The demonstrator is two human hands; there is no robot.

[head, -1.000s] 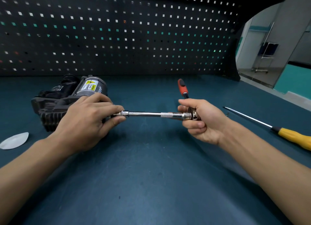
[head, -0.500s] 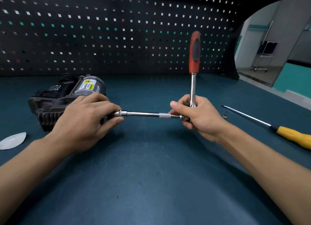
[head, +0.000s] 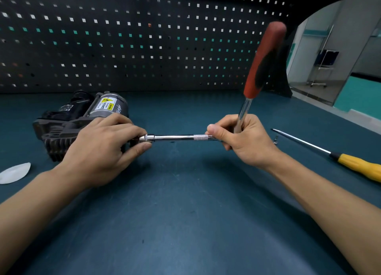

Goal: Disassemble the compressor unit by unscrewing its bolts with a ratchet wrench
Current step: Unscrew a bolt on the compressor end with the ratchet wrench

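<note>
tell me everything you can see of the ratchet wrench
The ratchet wrench has a red grip with a black inlay, blurred here, on a chrome shank, standing up from the right hand and leaning right. Its head is hidden inside that hand's curled fingers. From there a chrome extension bar with a knurled band runs level to the left toward the compressor. The left hand pinches its socket end; what the socket sits on is hidden.
</note>
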